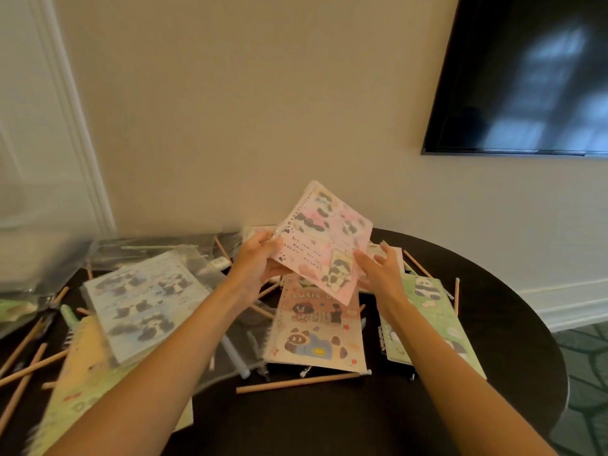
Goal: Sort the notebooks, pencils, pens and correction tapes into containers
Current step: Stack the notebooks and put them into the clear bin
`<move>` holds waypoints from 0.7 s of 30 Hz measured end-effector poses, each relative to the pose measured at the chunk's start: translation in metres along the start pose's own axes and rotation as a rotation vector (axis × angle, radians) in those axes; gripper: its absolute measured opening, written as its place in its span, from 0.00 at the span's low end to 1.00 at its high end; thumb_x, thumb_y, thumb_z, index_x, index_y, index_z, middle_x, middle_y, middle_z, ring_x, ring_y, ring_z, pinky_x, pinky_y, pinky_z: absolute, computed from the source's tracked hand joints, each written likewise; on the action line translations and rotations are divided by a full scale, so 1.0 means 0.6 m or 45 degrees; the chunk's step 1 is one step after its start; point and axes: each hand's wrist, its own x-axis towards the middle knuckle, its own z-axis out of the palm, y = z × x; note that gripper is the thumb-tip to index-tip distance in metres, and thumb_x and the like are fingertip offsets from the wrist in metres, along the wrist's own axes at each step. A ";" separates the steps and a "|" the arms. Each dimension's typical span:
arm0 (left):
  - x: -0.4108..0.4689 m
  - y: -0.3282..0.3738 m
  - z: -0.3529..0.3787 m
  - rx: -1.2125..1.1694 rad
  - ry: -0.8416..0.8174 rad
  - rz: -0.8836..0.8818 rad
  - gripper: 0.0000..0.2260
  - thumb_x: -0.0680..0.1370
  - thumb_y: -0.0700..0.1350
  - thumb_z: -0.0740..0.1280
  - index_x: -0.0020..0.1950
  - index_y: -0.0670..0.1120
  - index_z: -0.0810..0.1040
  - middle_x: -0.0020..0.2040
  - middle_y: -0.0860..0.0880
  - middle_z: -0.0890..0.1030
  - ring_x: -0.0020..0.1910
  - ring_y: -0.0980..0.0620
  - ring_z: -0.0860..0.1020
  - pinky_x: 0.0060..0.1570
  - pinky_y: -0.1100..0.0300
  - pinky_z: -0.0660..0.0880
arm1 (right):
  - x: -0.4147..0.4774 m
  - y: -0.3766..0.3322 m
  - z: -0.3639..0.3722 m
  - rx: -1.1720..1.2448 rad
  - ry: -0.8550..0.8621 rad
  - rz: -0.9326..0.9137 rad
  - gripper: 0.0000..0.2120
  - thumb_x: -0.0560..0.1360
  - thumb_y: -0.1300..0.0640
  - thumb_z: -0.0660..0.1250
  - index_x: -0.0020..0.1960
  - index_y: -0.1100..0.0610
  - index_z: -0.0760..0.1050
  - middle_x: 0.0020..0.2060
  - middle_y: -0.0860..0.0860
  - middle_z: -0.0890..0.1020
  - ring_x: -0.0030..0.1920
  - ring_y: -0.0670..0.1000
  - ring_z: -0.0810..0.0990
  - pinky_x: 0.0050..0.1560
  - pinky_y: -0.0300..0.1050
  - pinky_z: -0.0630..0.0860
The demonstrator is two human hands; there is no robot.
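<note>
Left hand (260, 258) gripped the pink notebook (329, 235) by its spiral edge, holding it tilted above the dark bench (493, 291). Right hand (381, 268) was spread loose at the notebook's lower right edge, holding nothing; contact couldn't be told. Directly beneath lay a peach notebook (316, 327), with a green notebook (427, 304) beside the right wrist.

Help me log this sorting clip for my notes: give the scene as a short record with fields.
Held item: pink notebook, lifted and tilted above the pile
Left hand: grips the pink notebook near its spiral edge
Right hand: fingers spread at its lower right edge; grip unclear
Table: dark, round
Lying flat: blue notebook at left, peach notebook in the middle, green notebook at right
Loose: wooden pencils scattered around the notebooks
Wall: dark screen, upper right
</note>
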 end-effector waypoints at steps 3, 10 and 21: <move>-0.020 0.026 -0.050 -0.078 0.005 0.023 0.05 0.79 0.41 0.61 0.46 0.42 0.75 0.41 0.46 0.81 0.40 0.50 0.80 0.34 0.60 0.78 | -0.019 -0.020 0.017 0.500 -0.088 0.179 0.27 0.75 0.63 0.67 0.71 0.60 0.61 0.60 0.60 0.77 0.50 0.56 0.82 0.42 0.51 0.81; -0.061 0.059 -0.143 -0.179 0.438 -0.128 0.09 0.78 0.48 0.64 0.46 0.43 0.79 0.42 0.46 0.83 0.40 0.49 0.81 0.42 0.53 0.78 | -0.117 -0.035 0.084 0.440 -0.286 0.249 0.05 0.77 0.69 0.61 0.43 0.67 0.73 0.41 0.58 0.81 0.38 0.54 0.82 0.39 0.50 0.81; -0.160 0.045 -0.225 0.153 0.264 -0.133 0.12 0.80 0.44 0.63 0.61 0.42 0.72 0.41 0.44 0.83 0.22 0.50 0.78 0.16 0.66 0.68 | -0.186 -0.036 0.125 0.391 -0.485 0.312 0.06 0.75 0.68 0.58 0.47 0.63 0.73 0.48 0.60 0.82 0.48 0.59 0.81 0.45 0.50 0.79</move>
